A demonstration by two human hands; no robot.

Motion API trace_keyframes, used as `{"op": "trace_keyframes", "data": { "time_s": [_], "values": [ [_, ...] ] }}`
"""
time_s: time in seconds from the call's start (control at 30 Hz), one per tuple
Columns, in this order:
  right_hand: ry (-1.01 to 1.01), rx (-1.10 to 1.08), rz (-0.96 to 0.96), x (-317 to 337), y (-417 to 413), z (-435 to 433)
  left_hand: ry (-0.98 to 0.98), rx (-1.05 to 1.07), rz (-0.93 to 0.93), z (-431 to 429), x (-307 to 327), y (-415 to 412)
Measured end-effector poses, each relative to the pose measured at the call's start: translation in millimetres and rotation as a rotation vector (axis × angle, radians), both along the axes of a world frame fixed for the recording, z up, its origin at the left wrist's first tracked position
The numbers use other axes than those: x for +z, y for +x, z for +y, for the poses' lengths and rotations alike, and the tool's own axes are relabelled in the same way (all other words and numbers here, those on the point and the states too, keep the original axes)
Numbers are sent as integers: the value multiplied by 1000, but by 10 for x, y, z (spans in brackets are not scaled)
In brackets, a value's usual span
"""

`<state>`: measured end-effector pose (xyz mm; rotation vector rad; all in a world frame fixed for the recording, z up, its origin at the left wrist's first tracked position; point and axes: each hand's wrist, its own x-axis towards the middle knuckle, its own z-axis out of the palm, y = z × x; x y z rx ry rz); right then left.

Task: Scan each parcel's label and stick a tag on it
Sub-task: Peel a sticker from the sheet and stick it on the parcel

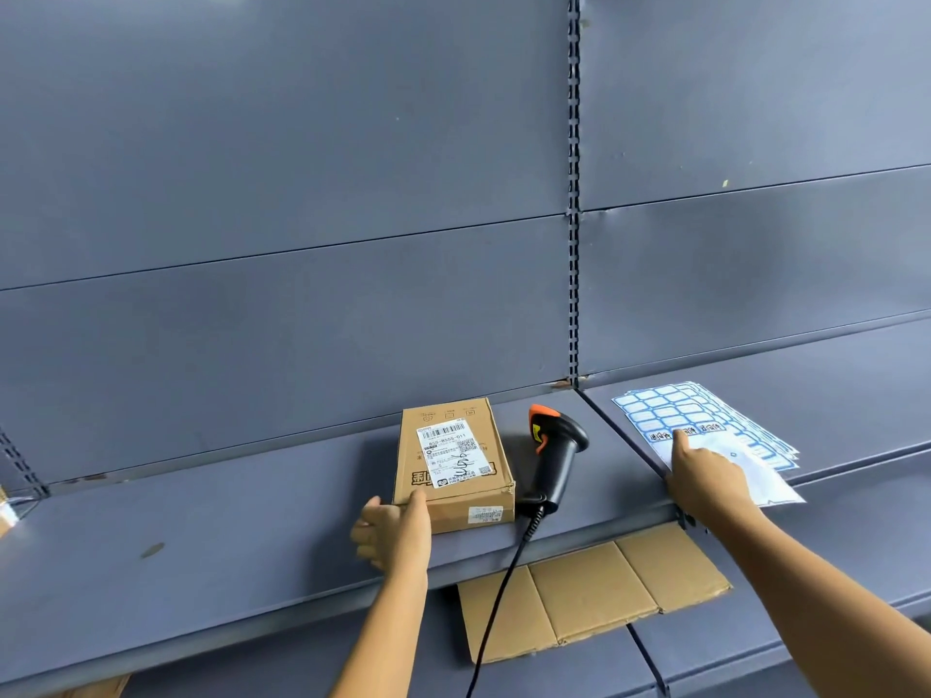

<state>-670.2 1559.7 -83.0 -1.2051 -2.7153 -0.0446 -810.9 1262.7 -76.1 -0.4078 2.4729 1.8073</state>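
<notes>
Cardboard parcel gripped by left hand (thumb on top); right hand forefinger touches tag sheets.

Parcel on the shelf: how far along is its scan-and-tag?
Scan possibly done: the scanner lies beside the parcel, unheld. In hand: left hand holds the parcel, right hand touches a tag sheet. Left: no tag shows on the parcel yet.

label text unreadable, cable cut off — bottom
</notes>
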Motion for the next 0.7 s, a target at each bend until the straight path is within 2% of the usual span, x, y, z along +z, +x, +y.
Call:
{"op": "trace_keyframes", "data": {
  "time_s": [0.27,0.37,0.53,0.6,0.7],
  "values": [
    [-262,207,-266,112,209,259,2,14,38,19,-18,19],
    [-167,243,-276,68,242,297,-35,33,49,58,6,58],
    [-171,246,-191,53,224,243,-79,52,110,51,41,130],
    [-116,169,-66,51,245,258,-103,59,239,51,80,201],
    [-86,68,140,99,283,184,-179,14,651,115,129,351]
  ]
}}
